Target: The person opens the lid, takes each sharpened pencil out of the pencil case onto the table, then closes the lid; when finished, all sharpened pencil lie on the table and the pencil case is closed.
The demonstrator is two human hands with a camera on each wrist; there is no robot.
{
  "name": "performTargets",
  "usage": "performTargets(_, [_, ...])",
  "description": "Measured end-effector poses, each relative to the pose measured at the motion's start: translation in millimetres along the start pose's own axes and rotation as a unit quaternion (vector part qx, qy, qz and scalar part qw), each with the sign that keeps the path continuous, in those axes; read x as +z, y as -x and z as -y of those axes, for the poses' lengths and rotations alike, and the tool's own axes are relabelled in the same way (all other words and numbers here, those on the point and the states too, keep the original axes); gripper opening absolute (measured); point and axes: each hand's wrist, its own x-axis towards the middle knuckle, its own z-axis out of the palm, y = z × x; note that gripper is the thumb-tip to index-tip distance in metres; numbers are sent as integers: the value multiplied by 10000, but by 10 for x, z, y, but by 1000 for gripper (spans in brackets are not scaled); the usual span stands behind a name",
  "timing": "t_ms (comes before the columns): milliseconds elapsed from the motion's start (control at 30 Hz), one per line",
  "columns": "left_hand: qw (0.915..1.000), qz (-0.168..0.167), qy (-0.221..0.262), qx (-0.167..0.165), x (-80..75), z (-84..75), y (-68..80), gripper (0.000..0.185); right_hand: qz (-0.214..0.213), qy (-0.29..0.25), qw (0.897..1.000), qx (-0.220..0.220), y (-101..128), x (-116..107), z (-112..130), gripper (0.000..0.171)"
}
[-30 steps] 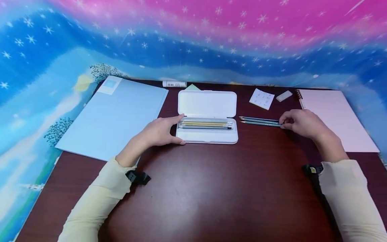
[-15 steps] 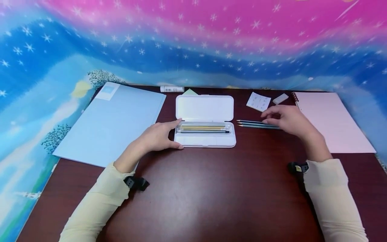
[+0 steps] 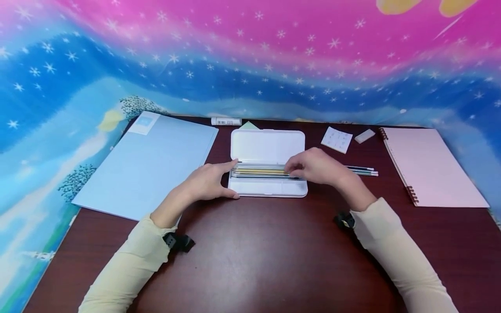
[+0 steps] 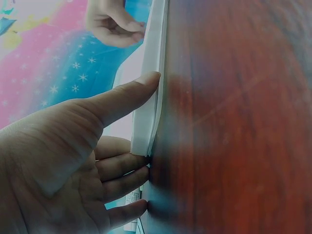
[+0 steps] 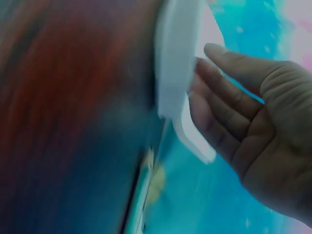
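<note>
The white pencil case [image 3: 268, 163] lies open toward the surface's far edge, midway along it, several pencils [image 3: 262, 172] in its tray. The left hand [image 3: 207, 180] steadies the case's left end, fingers straight against it. The right hand [image 3: 313, 166] hovers over the tray's right end; whether its grip holds a pencil cannot be told. Judging by this, the pencils are being packed into the case; next comes fetching the two loose pencils [image 3: 362, 171] lying just to the case's right.

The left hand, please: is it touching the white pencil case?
Touching. The left wrist view shows the left hand with its thumb laid against the white pencil case edge.
</note>
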Motion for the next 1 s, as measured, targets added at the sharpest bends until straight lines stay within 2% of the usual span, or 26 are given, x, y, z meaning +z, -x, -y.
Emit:
performTargets(167, [10000,33,-58,59,-23,-26,-29,102,286,419,9987,-88,-87,65,98,13])
performTargets(467, [9999,25,-110,61,-75,-40,-22,103,181,1026,9946,-13,-159,74,222,8])
performTargets(667, [10000,19,-59,44,-54,-36,-3,103,280,1439,9892,-66,-202,74,266,5])
performTargets(833, [10000,81,-17,-3,7,-19,18,103,304,1350,9903,-137,-160,43,219,4])
performTargets(1000, [10000,46,-48,-2,6,-16,21,103,-1,821,9966,-85,-43,-80,113,5])
